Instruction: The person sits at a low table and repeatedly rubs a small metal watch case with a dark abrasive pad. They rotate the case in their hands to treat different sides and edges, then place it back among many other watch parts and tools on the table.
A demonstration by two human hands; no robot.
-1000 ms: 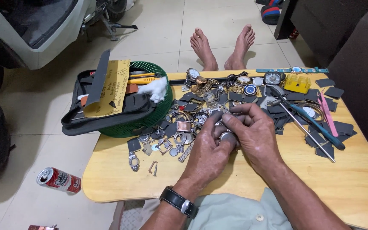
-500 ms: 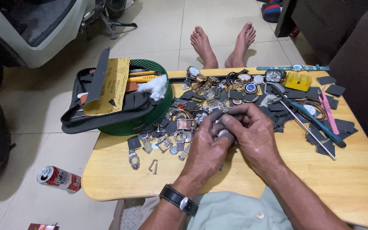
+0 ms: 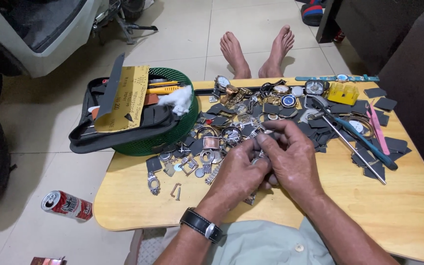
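Note:
Both my hands meet over the middle of a low wooden table [image 3: 138, 206]. My left hand [image 3: 236, 172], with a black-strapped wristwatch [image 3: 201, 225] on its wrist, and my right hand [image 3: 295, 157] pinch one small metal watch piece [image 3: 259, 159] between the fingertips. It is mostly hidden by the fingers. A bit of metal bracelet [image 3: 250, 199] shows below the left hand. Just beyond the hands lies a heap of watch cases, rings and dark straps [image 3: 231, 130].
A green basket [image 3: 172, 135] with a black pouch, sandpaper sheet and yellow cutters stands at the table's left. Teal-handled pliers [image 3: 364, 142], a thin metal rod, a pink tool and a yellow box [image 3: 343, 92] lie right. Bare feet [image 3: 256, 49] beyond; a can [image 3: 67, 205] on the floor.
Both hands stay together over the same spot. The fingers have shifted slightly on the small metal piece.

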